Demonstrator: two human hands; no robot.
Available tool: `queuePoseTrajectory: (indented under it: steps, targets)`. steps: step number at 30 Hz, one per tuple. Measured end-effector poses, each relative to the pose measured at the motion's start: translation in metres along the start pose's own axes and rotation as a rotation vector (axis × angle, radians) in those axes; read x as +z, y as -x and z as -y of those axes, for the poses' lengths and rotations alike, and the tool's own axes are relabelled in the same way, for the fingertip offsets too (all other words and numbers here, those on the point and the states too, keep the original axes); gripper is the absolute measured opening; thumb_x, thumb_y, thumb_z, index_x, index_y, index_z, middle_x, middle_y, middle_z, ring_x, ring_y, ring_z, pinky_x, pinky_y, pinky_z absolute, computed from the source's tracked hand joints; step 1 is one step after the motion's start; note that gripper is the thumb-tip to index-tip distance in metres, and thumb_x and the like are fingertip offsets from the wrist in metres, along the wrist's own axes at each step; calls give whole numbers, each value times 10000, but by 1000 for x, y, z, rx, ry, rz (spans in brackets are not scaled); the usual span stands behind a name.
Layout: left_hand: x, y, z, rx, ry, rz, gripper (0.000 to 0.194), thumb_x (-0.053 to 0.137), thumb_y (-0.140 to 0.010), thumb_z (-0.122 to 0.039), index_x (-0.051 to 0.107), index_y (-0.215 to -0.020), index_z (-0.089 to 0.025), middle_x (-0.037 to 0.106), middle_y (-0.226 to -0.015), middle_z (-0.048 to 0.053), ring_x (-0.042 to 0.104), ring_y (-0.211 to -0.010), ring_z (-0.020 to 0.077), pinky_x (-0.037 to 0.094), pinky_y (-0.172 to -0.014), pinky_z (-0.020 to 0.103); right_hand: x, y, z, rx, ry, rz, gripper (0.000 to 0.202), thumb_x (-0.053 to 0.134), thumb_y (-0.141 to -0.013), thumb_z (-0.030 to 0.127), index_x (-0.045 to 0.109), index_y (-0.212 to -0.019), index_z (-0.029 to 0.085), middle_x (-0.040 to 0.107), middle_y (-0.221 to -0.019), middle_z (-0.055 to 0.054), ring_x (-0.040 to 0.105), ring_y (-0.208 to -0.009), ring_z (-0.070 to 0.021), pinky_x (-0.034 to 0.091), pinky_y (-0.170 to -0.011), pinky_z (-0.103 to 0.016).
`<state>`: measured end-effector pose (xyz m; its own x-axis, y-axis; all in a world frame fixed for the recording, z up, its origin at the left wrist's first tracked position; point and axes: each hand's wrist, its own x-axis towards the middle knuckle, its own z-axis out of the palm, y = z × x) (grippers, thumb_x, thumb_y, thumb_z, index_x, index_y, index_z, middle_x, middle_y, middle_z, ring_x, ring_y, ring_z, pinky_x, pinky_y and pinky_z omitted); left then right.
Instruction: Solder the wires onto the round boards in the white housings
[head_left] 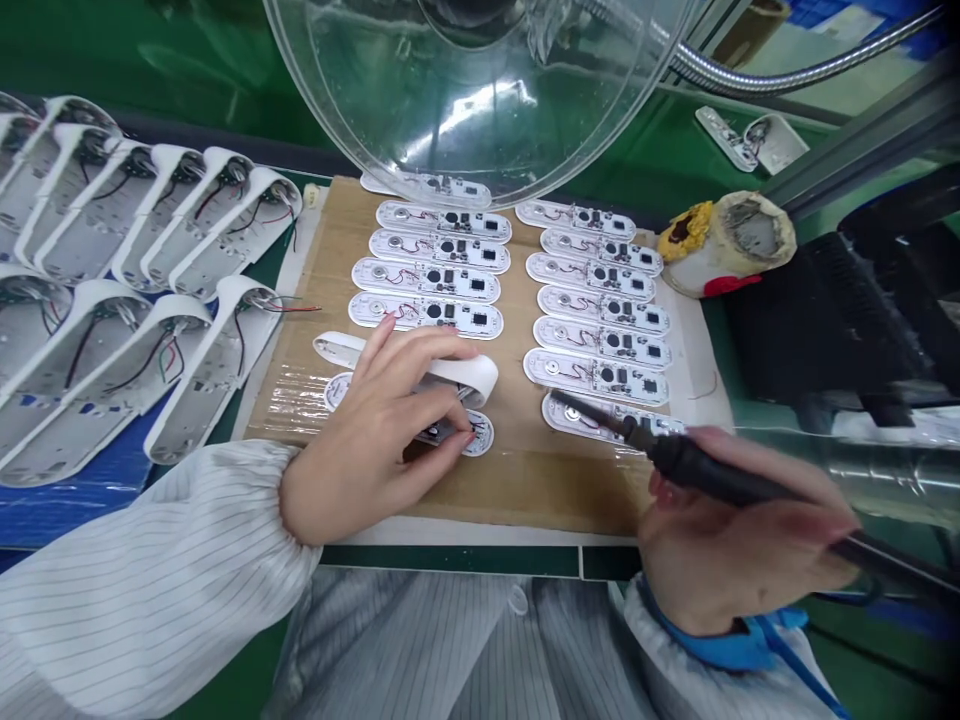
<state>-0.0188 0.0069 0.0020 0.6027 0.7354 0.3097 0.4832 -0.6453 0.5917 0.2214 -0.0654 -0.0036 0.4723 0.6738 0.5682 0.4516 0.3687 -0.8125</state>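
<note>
My left hand [382, 425] is closed over a white plastic housing [476, 375], fingers across its top. Its thumb and index finger meet by the end of a white panel with a circuit board [481, 432], which lies under the hand. Whether a wire is pinched between those fingertips is hidden. In my right hand [742, 540] is a soldering iron [697, 468] with a black handle. The iron's dark tip points left, above the nearest panel [577, 412] of the right column. That hand is slightly blurred.
Two columns of white circuit-board panels [426, 280] lie on brown cardboard [517, 480]. Several wired white housings [217, 370] stand at the left. A clear round shield [480, 110] hangs over the back. To the right are a crusted off-white cup [750, 240] and a black box [810, 320].
</note>
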Motion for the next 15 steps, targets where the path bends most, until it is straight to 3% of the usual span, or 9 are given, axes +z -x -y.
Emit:
queuePoseTrajectory:
  steps: [2,6,15]
  targets:
    - [0,0,0,-5,-13,5,150,594,-1013,-160,660,-893,-221,621,-1448,66,500,-1464,233,103,-1355,624,-2,-2,-3,32,-21,56,315,633,-1027,458,803,-861,251,703,-663,-8,506,-392,-140,348,-349,-296]
    - [0,-2,1,-6,-29,18,155,589,-1023,-177,666,-894,-219,626,-1453,58,493,-1477,225,95,-1365,592,2,3,-6,-31,-45,166,200,657,-993,287,787,-848,242,702,-649,4,513,-420,-133,434,-397,-289]
    - [-3,-2,-2,-28,-27,34,151,597,-1004,-174,664,-875,-214,625,-1455,59,519,-1459,233,107,-1363,594,0,6,-10,-10,-36,254,169,677,-988,317,796,-875,277,720,-699,3,519,-450,-135,463,-420,-300]
